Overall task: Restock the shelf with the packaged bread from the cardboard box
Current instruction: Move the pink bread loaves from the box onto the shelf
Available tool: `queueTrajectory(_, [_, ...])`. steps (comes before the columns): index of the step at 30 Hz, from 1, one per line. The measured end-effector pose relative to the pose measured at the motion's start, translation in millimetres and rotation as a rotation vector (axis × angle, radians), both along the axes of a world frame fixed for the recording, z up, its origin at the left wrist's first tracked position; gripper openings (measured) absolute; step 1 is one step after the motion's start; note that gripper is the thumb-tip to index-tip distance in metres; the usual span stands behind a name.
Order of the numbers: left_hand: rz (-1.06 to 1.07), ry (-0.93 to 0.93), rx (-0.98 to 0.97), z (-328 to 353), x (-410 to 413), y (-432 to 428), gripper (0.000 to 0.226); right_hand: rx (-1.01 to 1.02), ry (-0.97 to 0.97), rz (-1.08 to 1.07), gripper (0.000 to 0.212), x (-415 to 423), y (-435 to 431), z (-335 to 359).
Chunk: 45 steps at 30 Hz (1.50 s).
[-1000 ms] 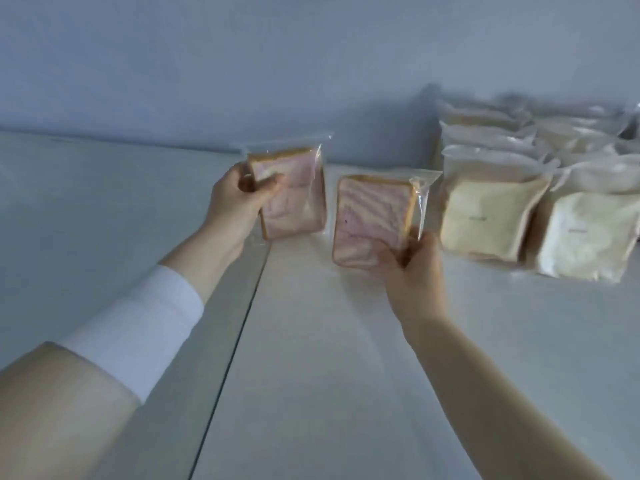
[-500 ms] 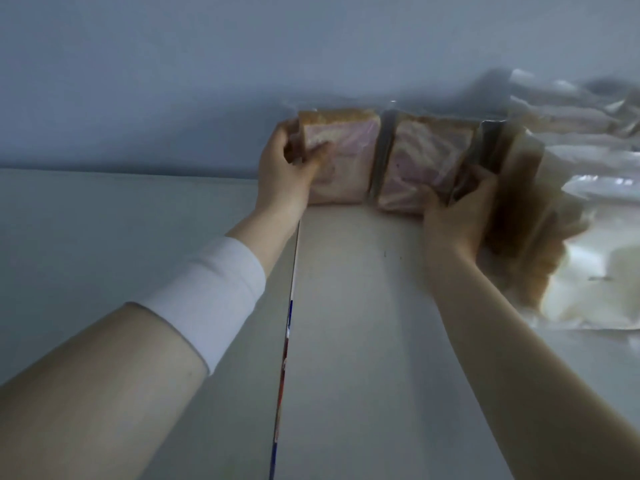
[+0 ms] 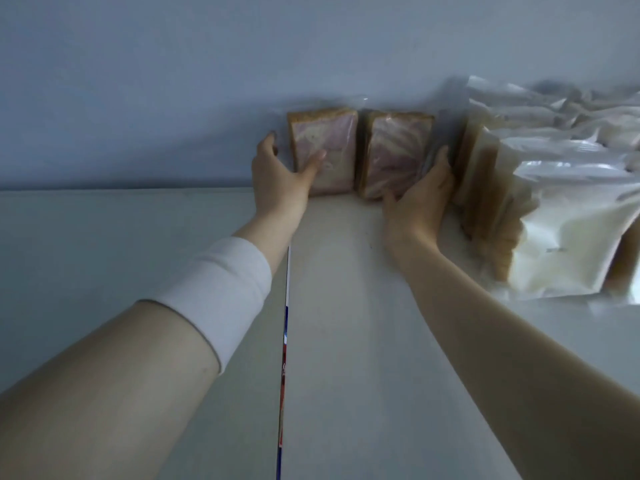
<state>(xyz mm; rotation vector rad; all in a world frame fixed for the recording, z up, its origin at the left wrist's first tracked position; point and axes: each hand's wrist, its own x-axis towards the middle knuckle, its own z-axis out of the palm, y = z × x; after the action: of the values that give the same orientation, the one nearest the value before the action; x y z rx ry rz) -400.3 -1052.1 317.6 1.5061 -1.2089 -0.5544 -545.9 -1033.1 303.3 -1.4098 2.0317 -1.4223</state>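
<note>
crowding the right hand's (image 3: 420, 202) marbled pack (image 3: 394, 150) stand pale bread packs (image 3: 571, 237).

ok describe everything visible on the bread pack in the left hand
The bread pack is a clear plastic bag of square bread, brown crust, pink-and-white swirl. It stands upright on the white shelf by the wall, beside a matching pack. The left hand grips its left edge, thumb across the front.

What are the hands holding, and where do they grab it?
Two clear-wrapped packs of pink-swirled bread. The left hand grips the left pack by its left edge, thumb on the front; the right hand grips the right pack by its right edge.
</note>
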Motion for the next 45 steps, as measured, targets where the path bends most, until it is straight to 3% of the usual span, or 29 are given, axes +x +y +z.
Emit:
queueTrajectory(3, [0.108, -0.357, 0.066, 3.7, -0.2, 46.1, 0.062, 0.097, 0.258, 0.167, 0.085, 1.3, 41.3, -2.8])
queueTrajectory(7, [-0.042, -1.009, 0.106, 0.1, -13.2, 118.7, 0.047, 0.234, 0.578, 0.331, 0.067, -9.8, 93.7, -4.5])
queueTrajectory(10, [-0.146, -1.176, 0.221, 5.9, -33.5, 168.2, 0.047, 0.313, 0.684, 0.409, 0.064, -29.5, 140.6, 1.4])
queueTrajectory(15, [-0.327, -1.313, 0.318, 29.2, -95.6, 252.9, 0.046, 0.405, 0.641, 0.390, 0.063, -96.3, 243.1, 25.3])
queueTrajectory(24, [-0.702, -1.270, 0.007, 14.8, -268.7, 379.7, 0.044, 0.551, 0.637, -0.013, 0.049, -255.4, 425.3, 3.8])
queueTrajectory(33, [-1.087, -1.306, -0.203, -44.5, -513.7, 532.9, 0.034, 0.787, 0.514, -0.381, 0.045, -459.8, 628.9, -45.9])
queueTrajectory(40, [-1.310, -1.456, 0.076, -167.4, -629.3, 647.2, 0.036, 1.150, 0.172, -0.558, 0.032, -542.9, 812.1, -164.1])
queueTrajectory(45, [-1.472, -1.522, 0.193, -233.8, -693.3, 680.1, 0.037, 1.277, -0.011, -0.575, 0.037, -585.3, 847.1, -225.3])
